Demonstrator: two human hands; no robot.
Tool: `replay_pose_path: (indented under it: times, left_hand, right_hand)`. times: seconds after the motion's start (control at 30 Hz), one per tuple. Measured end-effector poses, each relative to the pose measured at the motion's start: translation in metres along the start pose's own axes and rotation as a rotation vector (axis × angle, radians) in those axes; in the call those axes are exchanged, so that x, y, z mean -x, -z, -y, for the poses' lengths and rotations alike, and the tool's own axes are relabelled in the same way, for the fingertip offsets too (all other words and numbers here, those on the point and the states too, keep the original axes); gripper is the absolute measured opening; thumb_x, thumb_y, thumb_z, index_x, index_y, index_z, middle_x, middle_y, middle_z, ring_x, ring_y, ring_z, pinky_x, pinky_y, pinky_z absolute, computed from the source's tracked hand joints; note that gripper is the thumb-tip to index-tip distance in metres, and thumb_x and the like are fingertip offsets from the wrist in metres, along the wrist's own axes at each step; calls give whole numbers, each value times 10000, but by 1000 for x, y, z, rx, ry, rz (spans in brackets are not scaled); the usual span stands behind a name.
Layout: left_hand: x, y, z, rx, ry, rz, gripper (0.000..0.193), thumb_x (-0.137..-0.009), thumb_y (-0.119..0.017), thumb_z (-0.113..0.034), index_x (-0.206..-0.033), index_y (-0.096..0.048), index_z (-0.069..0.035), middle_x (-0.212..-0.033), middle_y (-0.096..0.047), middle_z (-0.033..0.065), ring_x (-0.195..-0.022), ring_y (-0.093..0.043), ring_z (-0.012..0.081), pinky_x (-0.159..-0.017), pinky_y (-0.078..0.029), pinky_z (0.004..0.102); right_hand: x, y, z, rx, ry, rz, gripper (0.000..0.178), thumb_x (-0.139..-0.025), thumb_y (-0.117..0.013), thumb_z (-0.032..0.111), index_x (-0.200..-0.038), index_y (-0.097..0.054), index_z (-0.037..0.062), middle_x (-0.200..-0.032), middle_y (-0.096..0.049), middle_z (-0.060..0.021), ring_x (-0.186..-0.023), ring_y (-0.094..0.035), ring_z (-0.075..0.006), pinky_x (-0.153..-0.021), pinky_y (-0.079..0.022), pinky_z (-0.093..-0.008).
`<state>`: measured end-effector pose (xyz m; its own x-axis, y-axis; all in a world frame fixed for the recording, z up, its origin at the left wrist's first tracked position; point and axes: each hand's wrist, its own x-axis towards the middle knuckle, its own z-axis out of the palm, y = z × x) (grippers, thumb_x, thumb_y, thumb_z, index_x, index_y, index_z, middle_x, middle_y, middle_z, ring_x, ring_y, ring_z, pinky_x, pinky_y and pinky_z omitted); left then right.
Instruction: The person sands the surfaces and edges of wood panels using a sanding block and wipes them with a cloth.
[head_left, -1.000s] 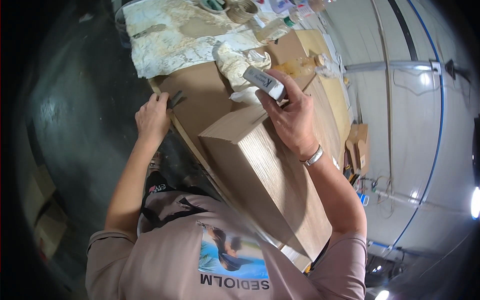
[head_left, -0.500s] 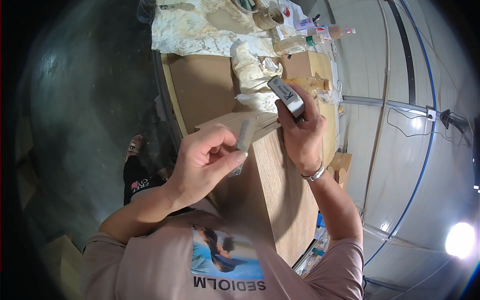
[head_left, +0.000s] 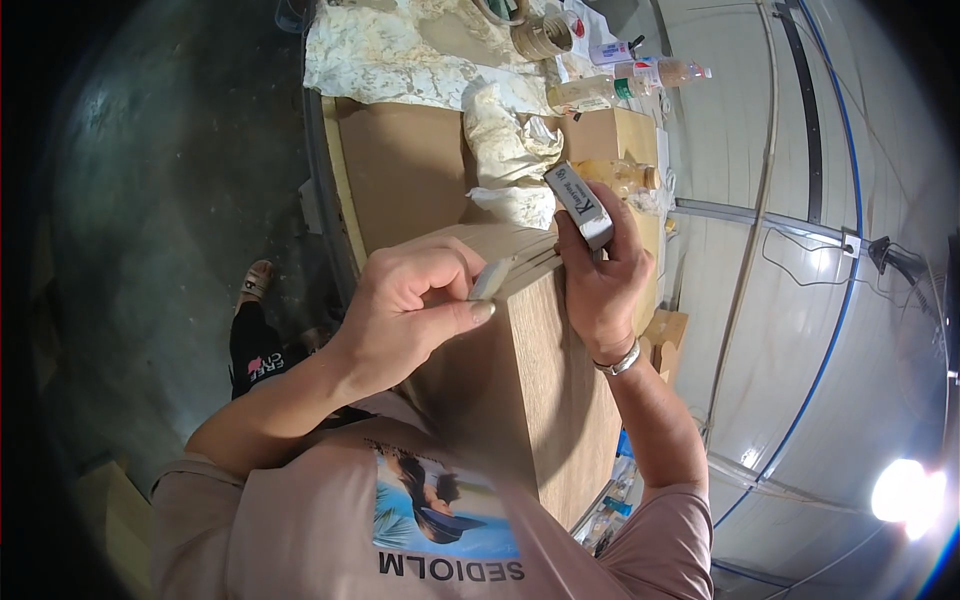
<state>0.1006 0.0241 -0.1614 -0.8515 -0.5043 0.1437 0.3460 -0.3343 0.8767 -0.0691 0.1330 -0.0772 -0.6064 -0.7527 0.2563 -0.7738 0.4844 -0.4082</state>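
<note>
Pinched between the thumb and fingers of my left hand (head_left: 405, 305) is a small flat pale strip (head_left: 487, 281), its exact kind unclear. It is held over the top corner of a light wood-grain piece (head_left: 548, 375), whose upper edge shows several layers. My right hand (head_left: 612, 285) is closed round a small white box-shaped block (head_left: 580, 203) with dark print, at the far right side of that edge. A metal-banded watch (head_left: 622, 358) is on my right wrist.
Beyond the wood lies a brown board (head_left: 400, 180) with a crumpled stained cloth (head_left: 505, 150). Further off are a smeared white sheet (head_left: 390, 55), plastic bottles (head_left: 590, 92) and an amber bottle (head_left: 622, 176). Another person's sandalled foot (head_left: 257, 280) shows at left. A pale wall (head_left: 780, 330) with cables stands at right.
The strip in my left hand has tilted and dropped closer to the wood's edge; less of it shows. My right hand, holding the white block, has moved slightly toward me.
</note>
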Motion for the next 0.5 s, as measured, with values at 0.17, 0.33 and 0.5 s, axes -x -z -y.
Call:
replay_pose_path:
  times: [0.17,0.33,0.5]
  left_hand:
    - [-1,0,-7,46,24,16,240,-764,-708,99,-665,-506,17,-960,-621,78,-760,-529,76,-634,-419,229]
    - [-1,-2,-3,126,50,23,237,-771,-684,128,-665,-493,35,-958,-621,75,-689,-488,47,-564,-394,206]
    - [-3,0,-2,45,35,3,238,-770,-680,135,-671,-488,34,-937,-626,83,-725,-523,68,-594,-415,224]
  right_hand:
    - [0,0,2,-27,-34,11,487,-781,-712,-16,-1251,-614,66,-938,-731,-151,-800,-729,-167,-686,-552,-283]
    - [0,-1,-3,-22,2,-14,474,-787,-713,-9,-1245,-619,71,-907,-728,-145,-745,-721,-171,-670,-549,-284]
    - [-1,0,4,30,-7,-12,456,-792,-713,0,-1233,-626,75,-894,-725,-142,-721,-713,-164,-657,-545,-286]
